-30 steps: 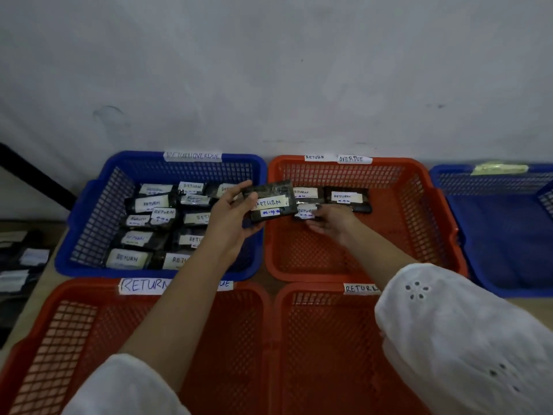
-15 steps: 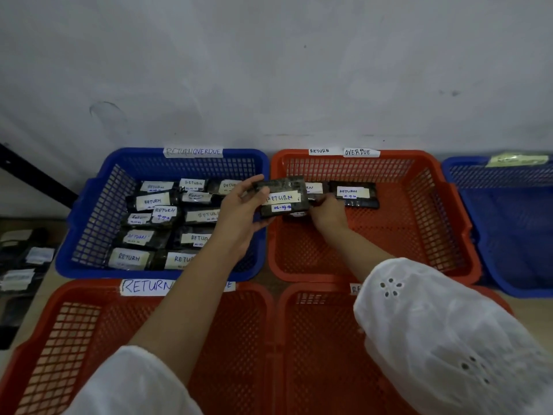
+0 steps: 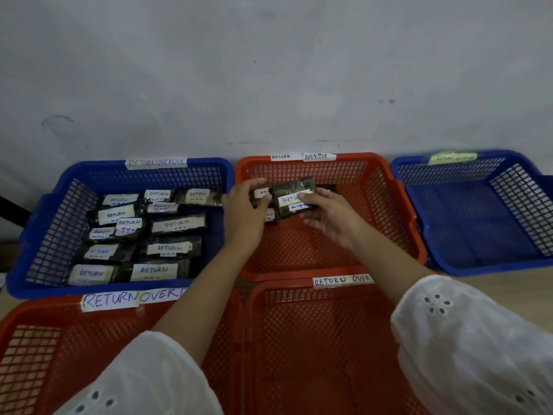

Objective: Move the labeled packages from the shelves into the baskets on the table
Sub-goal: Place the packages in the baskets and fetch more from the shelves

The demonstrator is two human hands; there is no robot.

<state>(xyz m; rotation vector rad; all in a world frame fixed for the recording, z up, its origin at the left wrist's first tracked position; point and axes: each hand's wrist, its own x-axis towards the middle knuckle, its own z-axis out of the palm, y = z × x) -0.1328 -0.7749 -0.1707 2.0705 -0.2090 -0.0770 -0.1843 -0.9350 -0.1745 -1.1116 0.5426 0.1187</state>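
Note:
A black package (image 3: 294, 202) with a white "RETURN" label and a blue date hangs over the back-middle red basket (image 3: 386, 187), near its far left corner. My right hand (image 3: 329, 220) grips its right end, thumb on the label. My left hand (image 3: 244, 208) holds its left end. Under and behind it, other labeled packages (image 3: 263, 192) lie on the red basket's floor, partly hidden by my hands. The back-left blue basket (image 3: 51, 211) holds several labeled black packages (image 3: 167, 248).
A blue basket (image 3: 526, 202) at the back right has nothing in it that I can see. Two red baskets stand in front, one at left (image 3: 33, 316) and one at right (image 3: 299, 298), both tagged "RETURN OVERDUE". A grey wall rises right behind the baskets.
My left hand carried the package rightward from the blue basket's edge to over the red basket. My right hand left the packages on the basket floor and took hold of it.

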